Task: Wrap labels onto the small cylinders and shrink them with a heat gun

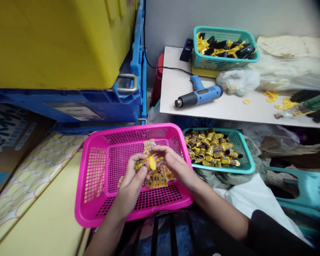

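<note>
Head view, looking down: a small yellow cylindrical packet (145,164) sits between the two hands, above the middle of a pink plastic basket (138,128). The left-hand grip (130,188) is pressed together, with thumb and fingers pinching the packet's printed body. The right-hand grip (176,165) has its fingers bunched against the packet's rounded yellow end, though whether they are pinching it cannot be told. Flat yellow sachets (156,179) lie in the basket beneath the hands. Their printing is too small to read.

At 3 o'clock, a teal basket (252,165) just beside the pink one holds a heap of yellow wrapped cylinders (213,151). At 1 o'clock, a white worktop (173,89) carries a blue-and-black heat gun (200,94) with a black cord (165,67). Behind the gun sits a second teal basket (226,32) of black and yellow pieces (224,48), with a clear plastic bag (237,81) beside it. Loose yellow pieces (282,103) lie towards the worktop's right end.

At 11 o'clock, a blue crate (96,106) with a metal handle (126,83) stands under a large yellow bin (50,42); its pale label is unreadable. At 9 o'clock, a cardboard carton (5,142) shows large blue lettering, cut off and illegible. A teal plastic chair (304,188) stands at 4 o'clock.
</note>
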Demonstrator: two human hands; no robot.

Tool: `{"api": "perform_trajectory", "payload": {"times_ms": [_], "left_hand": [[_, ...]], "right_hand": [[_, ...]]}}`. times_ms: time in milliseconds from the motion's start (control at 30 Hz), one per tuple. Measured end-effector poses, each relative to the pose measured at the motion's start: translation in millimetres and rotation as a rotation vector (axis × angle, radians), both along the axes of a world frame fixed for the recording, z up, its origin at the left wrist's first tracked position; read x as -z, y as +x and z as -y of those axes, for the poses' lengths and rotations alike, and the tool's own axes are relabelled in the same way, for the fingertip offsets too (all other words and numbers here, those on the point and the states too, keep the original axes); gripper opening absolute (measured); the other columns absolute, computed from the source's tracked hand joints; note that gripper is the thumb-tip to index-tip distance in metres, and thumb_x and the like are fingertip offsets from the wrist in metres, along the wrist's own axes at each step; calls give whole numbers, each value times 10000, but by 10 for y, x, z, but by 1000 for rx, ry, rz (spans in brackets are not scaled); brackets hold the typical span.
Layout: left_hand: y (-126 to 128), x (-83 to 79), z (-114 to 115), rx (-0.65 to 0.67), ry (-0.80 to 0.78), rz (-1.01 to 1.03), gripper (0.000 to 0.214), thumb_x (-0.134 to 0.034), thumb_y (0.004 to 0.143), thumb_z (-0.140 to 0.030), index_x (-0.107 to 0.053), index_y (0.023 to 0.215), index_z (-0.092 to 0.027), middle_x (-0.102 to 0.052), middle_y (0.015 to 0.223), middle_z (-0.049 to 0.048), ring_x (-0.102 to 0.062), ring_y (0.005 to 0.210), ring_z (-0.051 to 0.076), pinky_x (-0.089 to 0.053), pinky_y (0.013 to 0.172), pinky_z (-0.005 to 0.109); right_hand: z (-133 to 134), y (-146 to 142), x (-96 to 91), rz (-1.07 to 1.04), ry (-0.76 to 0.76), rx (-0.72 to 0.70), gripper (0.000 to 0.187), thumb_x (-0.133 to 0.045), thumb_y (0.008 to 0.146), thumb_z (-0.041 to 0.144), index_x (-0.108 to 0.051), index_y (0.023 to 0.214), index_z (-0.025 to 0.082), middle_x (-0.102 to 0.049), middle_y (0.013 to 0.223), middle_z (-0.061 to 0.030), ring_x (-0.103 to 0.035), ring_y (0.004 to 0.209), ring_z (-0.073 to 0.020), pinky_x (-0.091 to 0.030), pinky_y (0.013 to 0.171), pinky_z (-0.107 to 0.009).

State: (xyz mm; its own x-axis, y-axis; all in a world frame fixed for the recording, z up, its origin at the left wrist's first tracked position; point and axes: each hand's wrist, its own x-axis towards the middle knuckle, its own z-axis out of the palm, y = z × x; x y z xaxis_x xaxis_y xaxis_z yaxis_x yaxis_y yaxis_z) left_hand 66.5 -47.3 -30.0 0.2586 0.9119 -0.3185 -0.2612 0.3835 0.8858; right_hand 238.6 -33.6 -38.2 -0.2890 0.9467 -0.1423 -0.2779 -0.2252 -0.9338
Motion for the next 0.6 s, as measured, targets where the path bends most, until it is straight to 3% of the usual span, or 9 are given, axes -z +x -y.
{"api": "perform_trajectory", "payload": {"times_ms": [100,200,267,367,433,533,600], "left_hand": [[12,-1,35,43,-68,21,350,-610,868,-444,-489,1152,-280,-610,1070,33,-606,918,162,-504,816,288],[93,9,31,64,-56,-18,391,-597,868,-472,-479,1192,-286,-554,1230,52,-566,1082,198,-472,927,326],[152,43,4,67,1,-40,499,-610,846,-500,-447,1270,-294,-513,1310,73,-567,1080,207,-483,918,336],[178,102,-52,39,85,-104,706,-689,756,-521,-386,1353,-298,-518,1306,108,-615,918,204,-532,792,348],[139,110,-79,24,102,-176,694,-690,757,-500,-407,1354,-287,-539,1288,115,-625,882,203,-536,796,368],[46,56,-91,44,75,-283,538,-612,837,-472,-487,1318,-265,-553,1315,105,-623,986,212,-506,918,389],[5,4,-97,74,63,-344,477,-583,858,-477,-543,1278,-254,-578,1306,99,-628,1014,213,-506,932,374]], "right_hand": [[16,10,-76,320,279,23,467,-701,779,435,-581,1198,267,-603,1172,-56,-570,1036,-164,-487,885,-344],[40,26,-155,476,522,101,393,-720,770,376,-620,1126,244,-651,1072,-48,-589,1010,-165,-484,916,-364],[80,175,-203,565,583,168,352,-692,795,350,-623,1123,242,-664,1041,-47,-602,986,-163,-494,895,-357],[219,751,-253,783,497,352,317,-622,842,354,-617,1143,253,-648,1062,-58,-609,969,-173,-505,848,-351],[347,1318,-265,982,345,504,353,-554,875,411,-600,1181,241,-629,1117,-84,-623,939,-187,-505,846,-378],[501,2084,-278,1524,29,430,564,-610,792,519,-583,1245,183,-647,1136,-153,-627,950,-282,-483,877,-493],[519,2294,-301,1767,-54,399,607,-616,773,527,-594,1239,140,-634,1175,-201,-602,1034,-351,-454,907,-550]]}}
